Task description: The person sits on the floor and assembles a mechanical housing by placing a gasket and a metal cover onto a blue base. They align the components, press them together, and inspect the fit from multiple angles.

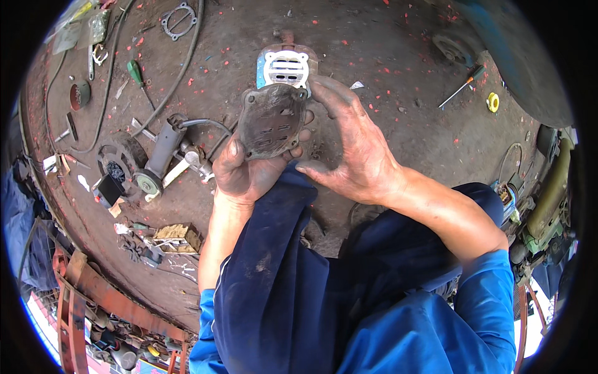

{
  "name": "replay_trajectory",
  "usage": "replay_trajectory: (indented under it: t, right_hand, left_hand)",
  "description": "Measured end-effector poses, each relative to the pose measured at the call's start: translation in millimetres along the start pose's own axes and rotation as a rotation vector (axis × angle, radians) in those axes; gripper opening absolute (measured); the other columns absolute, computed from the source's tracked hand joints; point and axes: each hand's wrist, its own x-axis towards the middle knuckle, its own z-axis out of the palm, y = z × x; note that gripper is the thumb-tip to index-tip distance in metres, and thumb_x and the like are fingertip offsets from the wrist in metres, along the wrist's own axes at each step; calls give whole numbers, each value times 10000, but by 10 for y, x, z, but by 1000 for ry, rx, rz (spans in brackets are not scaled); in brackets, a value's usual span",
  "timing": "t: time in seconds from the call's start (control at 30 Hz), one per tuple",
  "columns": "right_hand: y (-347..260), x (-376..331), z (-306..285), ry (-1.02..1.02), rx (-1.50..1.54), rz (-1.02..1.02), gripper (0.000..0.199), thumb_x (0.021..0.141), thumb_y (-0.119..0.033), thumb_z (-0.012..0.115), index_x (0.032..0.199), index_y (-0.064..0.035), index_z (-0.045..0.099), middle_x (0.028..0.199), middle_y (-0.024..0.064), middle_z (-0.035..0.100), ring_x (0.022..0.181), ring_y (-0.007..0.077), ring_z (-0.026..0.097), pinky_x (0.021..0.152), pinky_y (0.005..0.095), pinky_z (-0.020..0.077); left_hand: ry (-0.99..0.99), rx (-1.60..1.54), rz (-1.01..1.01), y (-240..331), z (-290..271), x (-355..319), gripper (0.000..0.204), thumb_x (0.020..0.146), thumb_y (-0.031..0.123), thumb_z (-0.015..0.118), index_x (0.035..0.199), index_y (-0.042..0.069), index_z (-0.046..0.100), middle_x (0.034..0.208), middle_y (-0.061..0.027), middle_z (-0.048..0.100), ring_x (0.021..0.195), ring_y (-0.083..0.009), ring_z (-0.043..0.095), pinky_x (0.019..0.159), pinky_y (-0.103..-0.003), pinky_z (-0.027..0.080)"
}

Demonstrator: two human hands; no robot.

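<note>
My left hand (243, 174) grips a dark, grimy metal valve plate (271, 124) with bolt holes at its corners and slots across its face. The plate is held up, tilted toward me, its fingers showing along the right edge. Close to that edge, my right hand (364, 146) is open, thumb and fingers spread apart with nothing between them. Whether its index fingertip touches the plate's upper corner I cannot tell. Just beyond the plate, a machined metal block (305, 53) stands on the ground, with a white gasket-shaped face (286, 70) showing slots; the plate hides its near part.
On the dirty ground at left lie an angle grinder (167, 148), a green-handled screwdriver (135, 72), a round dark wheel-like part (118, 156) and cables. A ring gasket (179, 22) lies farther off. Toward the right are another screwdriver (462, 85) and a yellow tape roll (493, 102).
</note>
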Motion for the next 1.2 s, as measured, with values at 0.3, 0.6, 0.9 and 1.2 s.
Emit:
replay_trajectory:
  t: [0.3, 0.6, 0.9, 1.2]
  right_hand:
    - [19, -7, 123, 101, -156, -114, 1000, 697, -251, 942, 1502, 9, 410, 1466, 242, 482, 1293, 430, 536, 1073, 520, 474]
    - [12, -22, 98, 158, -196, -129, 904, 671, -211, 922, 1424, 37, 488, 1313, 231, 575, 1161, 419, 605, 970, 515, 519]
    - [227, -153, 56, 91, -264, -100, 962, 615, -237, 956, 1416, 24, 491, 1349, 232, 575, 1207, 409, 607, 999, 503, 533]
    - [472, -146, -59, 120, -366, -48, 968, 639, -230, 948, 1444, 2, 463, 1370, 219, 574, 1207, 403, 611, 1019, 489, 528]
  left_hand:
    - [0, -22, -45, -132, -18, -27, 1003, 832, 552, 783, 1587, 53, 350, 1547, -211, 462, 1401, -403, 498, 1139, -607, 447]
    - [28, -115, -135, -179, -72, -48, 940, 836, 565, 755, 1568, 88, 411, 1553, -178, 481, 1427, -378, 475, 1205, -607, 351]
    - [-38, -210, -268, -223, -109, -5, 799, 999, 529, 602, 1595, 62, 350, 1547, -231, 486, 1395, -472, 499, 1166, -649, 369]
    - [349, 100, -186, -297, -247, 29, 430, 1087, 392, 561, 1243, -8, 598, 1140, -159, 681, 977, -228, 672, 824, -388, 536]
